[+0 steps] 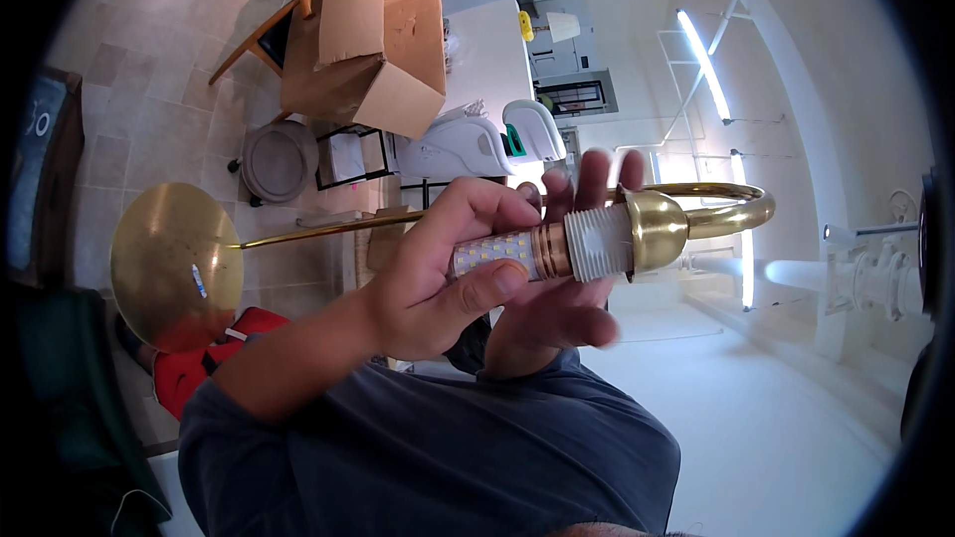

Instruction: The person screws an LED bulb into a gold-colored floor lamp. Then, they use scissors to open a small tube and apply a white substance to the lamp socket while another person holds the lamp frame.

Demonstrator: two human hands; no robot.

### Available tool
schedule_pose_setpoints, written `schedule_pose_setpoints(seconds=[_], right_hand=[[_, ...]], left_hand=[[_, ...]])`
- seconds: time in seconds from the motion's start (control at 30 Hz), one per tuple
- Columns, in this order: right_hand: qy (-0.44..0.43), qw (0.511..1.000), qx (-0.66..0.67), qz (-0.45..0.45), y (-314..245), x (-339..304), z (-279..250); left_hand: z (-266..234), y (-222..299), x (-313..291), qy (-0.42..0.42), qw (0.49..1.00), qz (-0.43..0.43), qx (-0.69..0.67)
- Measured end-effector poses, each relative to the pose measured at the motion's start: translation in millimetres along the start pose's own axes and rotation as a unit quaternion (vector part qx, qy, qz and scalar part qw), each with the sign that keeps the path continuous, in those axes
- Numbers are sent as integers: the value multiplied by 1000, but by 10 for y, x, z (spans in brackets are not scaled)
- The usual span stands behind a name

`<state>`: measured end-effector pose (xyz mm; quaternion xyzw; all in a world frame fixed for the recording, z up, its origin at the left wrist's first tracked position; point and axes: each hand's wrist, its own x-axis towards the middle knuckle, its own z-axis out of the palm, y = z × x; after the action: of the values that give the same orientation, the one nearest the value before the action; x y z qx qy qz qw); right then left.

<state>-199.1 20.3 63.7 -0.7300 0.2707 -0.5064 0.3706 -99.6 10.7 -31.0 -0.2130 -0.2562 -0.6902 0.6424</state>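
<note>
One cyl. bulb (pixel 509 249): pale w/ yellow sqs., copper-col. collar (pixel 551 252).

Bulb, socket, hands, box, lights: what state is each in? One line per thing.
bulb: unlit; how far screwed in, unclear
socket: bare, white thread exposed
left hand: closed around the bulb
right hand: open, fingers spread, blurred
box: open, flaps out
ceiling tubes: lit

2 bare hands (pixel 423 298), 1 bulb (pixel 492 254), 1 brass lamp (pixel 657 231), 1 cardboard box (pixel 350 25)
</note>
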Motion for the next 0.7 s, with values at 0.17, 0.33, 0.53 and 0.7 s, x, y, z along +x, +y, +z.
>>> schedule_pose_setpoints(seconds=[0.17,0.33,0.53,0.7], right_hand=[[-37,998,47,-24,-217,139,-172],[-77,995,-45,-54,-193,182,-296],[-66,994,-61,-57,-244,157,-282],[-44,994,-50,-88,-134,165,-256]], left_hand=[[-82,-30,9,-38,999,32,22],[-147,-59,-7,-56,994,31,91],[-142,-86,13,-76,987,73,126],[-161,-118,26,-49,986,95,127]])
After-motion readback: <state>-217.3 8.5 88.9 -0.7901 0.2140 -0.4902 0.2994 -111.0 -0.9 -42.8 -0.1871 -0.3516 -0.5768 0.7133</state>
